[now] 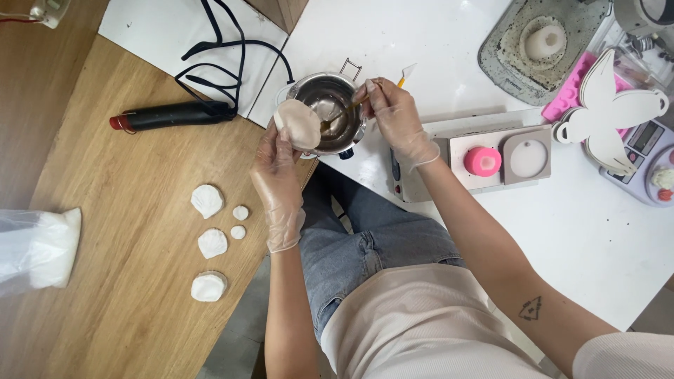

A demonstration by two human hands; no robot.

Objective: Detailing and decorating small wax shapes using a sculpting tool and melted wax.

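Observation:
Both my hands wear clear gloves. My left hand (277,175) holds a pale shell-shaped cast (297,124) up against the rim of a small metal pot (330,95). My right hand (393,116) grips a thin brush with an orange-yellow handle (404,77); its tip dips into the brownish liquid (337,123) in the pot. The pot stands where the wooden table (126,302) meets the white table (590,231).
Three white shell casts (208,201) and two small round ones (240,213) lie on the wood. A black heat tool (168,116) with its cord lies at the back, a white bag (42,245) at left. Moulds, a pink cylinder (482,161), a butterfly cutout (607,109) and scales (642,158) crowd the right.

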